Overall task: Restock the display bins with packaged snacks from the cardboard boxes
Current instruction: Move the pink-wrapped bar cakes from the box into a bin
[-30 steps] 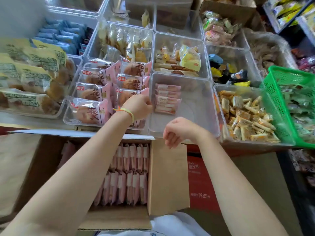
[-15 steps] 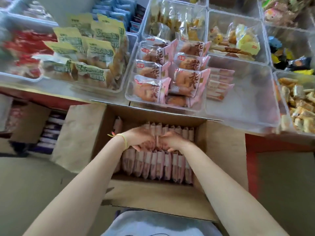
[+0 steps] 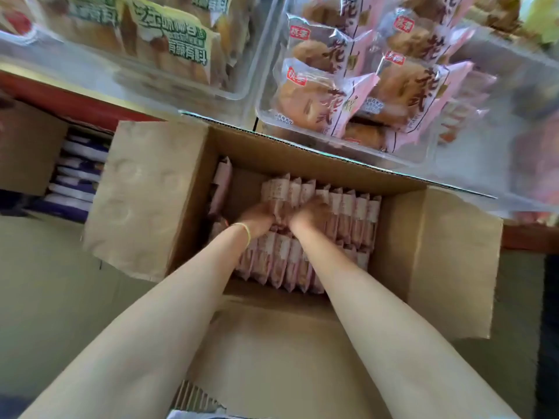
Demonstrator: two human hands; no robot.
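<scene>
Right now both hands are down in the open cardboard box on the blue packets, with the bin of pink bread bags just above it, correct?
Not quite: the packets are pink, not blue. The head view shows the left hand and right hand down in the open cardboard box on the pink packets, with the bin of pink bread bags just above it.

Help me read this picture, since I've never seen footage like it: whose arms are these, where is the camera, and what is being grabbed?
No machine here: a person wears a camera on their head, looking down at their own bare arms. Both hands reach into an open cardboard box on the floor, packed with rows of pink snack packets standing on edge. The left hand, with a yellow band at the wrist, and the right hand close together around a bunch of those packets. Above the box sit clear display bins holding pink-wrapped pastries and green-labelled bread packs. A second box at left holds blue and white packs.
</scene>
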